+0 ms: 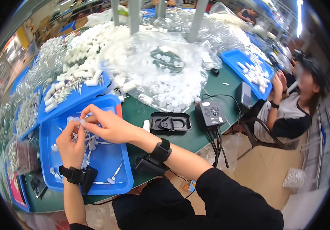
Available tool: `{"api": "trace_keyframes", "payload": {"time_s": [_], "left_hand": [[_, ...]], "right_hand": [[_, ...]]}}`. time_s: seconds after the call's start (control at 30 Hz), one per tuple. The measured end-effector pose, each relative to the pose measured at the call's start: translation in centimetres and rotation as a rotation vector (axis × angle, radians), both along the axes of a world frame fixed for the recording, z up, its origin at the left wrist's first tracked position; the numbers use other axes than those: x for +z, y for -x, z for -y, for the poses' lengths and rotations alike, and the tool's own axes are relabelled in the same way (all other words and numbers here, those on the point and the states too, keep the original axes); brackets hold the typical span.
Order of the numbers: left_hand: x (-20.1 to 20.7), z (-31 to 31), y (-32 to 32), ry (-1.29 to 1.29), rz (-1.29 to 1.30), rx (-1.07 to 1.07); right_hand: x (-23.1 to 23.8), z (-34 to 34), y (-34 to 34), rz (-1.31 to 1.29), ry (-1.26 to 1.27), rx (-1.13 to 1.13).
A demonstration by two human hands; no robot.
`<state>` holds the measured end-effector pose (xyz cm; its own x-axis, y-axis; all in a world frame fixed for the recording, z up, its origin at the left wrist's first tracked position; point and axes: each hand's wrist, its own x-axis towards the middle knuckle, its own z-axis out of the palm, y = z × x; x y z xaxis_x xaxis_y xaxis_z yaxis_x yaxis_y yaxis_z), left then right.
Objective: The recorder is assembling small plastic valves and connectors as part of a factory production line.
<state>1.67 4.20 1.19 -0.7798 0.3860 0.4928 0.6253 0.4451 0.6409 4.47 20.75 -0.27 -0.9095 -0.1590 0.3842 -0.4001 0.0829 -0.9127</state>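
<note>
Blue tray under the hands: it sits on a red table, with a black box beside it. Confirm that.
Not quite. In the head view the blue tray under both hands sits on a green table, not red. The black box does stand beside it.

A black moulded tray (170, 123) is seen at the centre of the green table (195, 136), a black fan box (210, 114) is set at its three o'clock, and a clear bag of white caps (161, 73) is spread at its twelve o'clock.
</note>
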Motion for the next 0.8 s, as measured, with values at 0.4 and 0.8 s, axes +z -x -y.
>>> {"api": "trace_keyframes", "payload": {"time_s": [0.4, 0.8], "left_hand": [[0.1, 0.1, 0.5, 0.019, 0.065, -0.061], [-1.1, 0.6, 1.5, -0.07, 0.026, 0.0]], "right_hand": [[-0.8, -0.1, 0.8, 0.008, 0.037, -0.032], [-1.5, 1.5, 2.1, -0.002, 0.099, -0.052]]}}
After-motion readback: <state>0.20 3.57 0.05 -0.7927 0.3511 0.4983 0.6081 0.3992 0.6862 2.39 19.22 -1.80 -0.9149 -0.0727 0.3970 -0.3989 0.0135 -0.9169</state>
